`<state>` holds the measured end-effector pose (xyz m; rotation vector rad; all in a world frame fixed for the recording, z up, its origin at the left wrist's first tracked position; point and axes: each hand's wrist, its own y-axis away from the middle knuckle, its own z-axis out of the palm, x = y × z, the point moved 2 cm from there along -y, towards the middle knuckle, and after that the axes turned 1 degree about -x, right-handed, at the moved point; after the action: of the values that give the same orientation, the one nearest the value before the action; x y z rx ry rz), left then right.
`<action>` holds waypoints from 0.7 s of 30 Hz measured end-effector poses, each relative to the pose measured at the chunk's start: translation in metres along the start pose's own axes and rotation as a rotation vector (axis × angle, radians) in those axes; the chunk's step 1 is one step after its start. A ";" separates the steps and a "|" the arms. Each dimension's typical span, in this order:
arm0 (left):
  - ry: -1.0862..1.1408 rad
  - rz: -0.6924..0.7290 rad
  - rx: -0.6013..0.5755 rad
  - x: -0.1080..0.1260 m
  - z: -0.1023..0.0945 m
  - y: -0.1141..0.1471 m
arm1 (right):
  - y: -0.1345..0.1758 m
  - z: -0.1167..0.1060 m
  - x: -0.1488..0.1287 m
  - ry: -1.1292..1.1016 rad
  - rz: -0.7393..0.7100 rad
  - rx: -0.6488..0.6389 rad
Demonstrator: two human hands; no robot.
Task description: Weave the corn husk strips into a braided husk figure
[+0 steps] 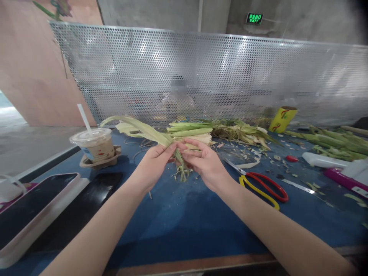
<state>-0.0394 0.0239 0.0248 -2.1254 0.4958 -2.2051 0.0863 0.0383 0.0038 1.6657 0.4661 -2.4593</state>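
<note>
Head view: one husk [151, 133], pale green and ribbed, spreads into broad, curling leaves at its upper left and frays into thin green strands at its lower end. It is held above the middle of the desk [184, 230]. Two hands grasp it, the left hand [155, 163] and the right hand [205, 163] both pinching it with their fingertips close together. Counted around them: one cup [97, 147] with one straw [84, 119], one scissors [266, 184], one yellow tube [282, 119].
</note>
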 end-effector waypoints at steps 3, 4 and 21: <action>-0.032 -0.003 0.035 -0.004 0.000 -0.001 | 0.001 0.001 0.001 -0.056 0.079 -0.020; -0.050 -0.003 0.047 -0.004 0.000 -0.001 | 0.002 0.001 0.001 -0.066 0.101 -0.026; -0.087 0.062 0.109 -0.005 0.002 -0.002 | 0.010 0.008 -0.012 -0.107 0.117 -0.171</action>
<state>-0.0369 0.0264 0.0206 -2.1097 0.4204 -2.0481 0.0868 0.0261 0.0155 1.4449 0.5315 -2.3384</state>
